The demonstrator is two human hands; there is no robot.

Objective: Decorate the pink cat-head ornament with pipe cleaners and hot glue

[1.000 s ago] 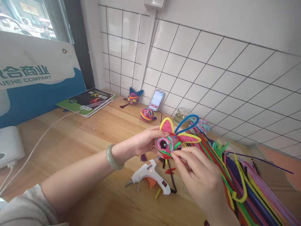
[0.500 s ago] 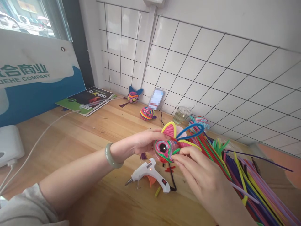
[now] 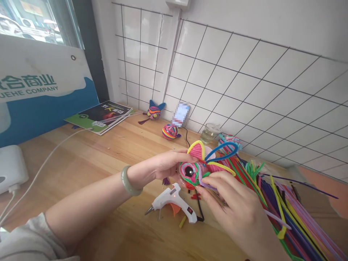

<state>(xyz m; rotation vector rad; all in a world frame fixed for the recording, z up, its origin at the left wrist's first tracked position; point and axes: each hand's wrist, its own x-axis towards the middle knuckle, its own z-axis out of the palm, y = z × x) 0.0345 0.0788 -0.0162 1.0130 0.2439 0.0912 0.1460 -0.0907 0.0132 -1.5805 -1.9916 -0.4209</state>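
Note:
My left hand (image 3: 170, 163) is closed around the left side of a colourful pipe-cleaner animal head (image 3: 192, 174). The head has a dark shiny eye, pink ears edged in yellow and a blue loop (image 3: 223, 151) sticking out at its top right. A lilac pipe cleaner (image 3: 200, 175) runs down beside the eye. My right hand (image 3: 231, 199) pinches this lilac strip at the head's lower right, its fingertips close to the head. Below the hands, a white glue gun (image 3: 174, 203) lies on the table with its nozzle to the left.
Many loose pipe cleaners (image 3: 296, 214) spread across the right side. Along the wall stand a finished blue-eared head (image 3: 154, 110), a striped ball (image 3: 170, 131), a phone (image 3: 181, 114) and a lidded glass (image 3: 208, 134). A booklet (image 3: 99, 115) and white cable (image 3: 54, 150) lie at left.
My right hand has shifted slightly and its fingers are bent differently at the head's lower right. More of the lilac strip shows beside the eye. My left hand keeps its hold.

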